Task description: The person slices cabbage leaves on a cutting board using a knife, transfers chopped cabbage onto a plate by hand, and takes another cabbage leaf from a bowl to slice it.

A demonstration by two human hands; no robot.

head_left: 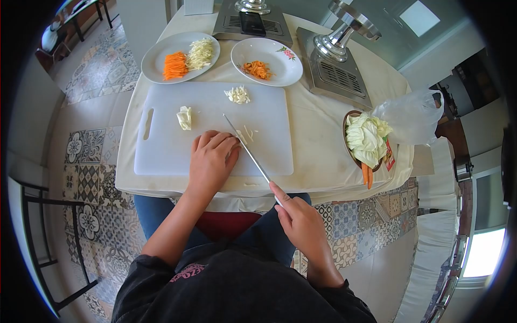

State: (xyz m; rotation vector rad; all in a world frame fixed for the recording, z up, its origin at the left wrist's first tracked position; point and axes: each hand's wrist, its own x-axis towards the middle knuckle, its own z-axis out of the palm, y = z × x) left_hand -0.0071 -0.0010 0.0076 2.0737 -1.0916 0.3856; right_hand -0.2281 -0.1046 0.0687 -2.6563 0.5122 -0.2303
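Observation:
My right hand (300, 218) is wrapped round the handle of a long knife (253, 156), whose blade slants up and left over the white cutting board (161, 156). Close by the blade, my left hand (214, 157) presses down on the board with its fingers curled. Most of what lies under those fingers is hidden; a pale edge of cabbage (240, 138) shows beside the blade. A few thin cabbage shreds (249, 132) lie right of the knife. Farther up the board are a cabbage chunk (184, 118) and a small heap of cut cabbage (237, 95).
Behind the board stand a plate (153, 54) of shredded carrot and cabbage and a flowered plate (293, 70) with carrot bits. At right, a bowl (349, 145) holds cabbage and carrots beside a plastic bag (412, 116). Metal stands (336, 67) and a phone (251, 23) are at the back.

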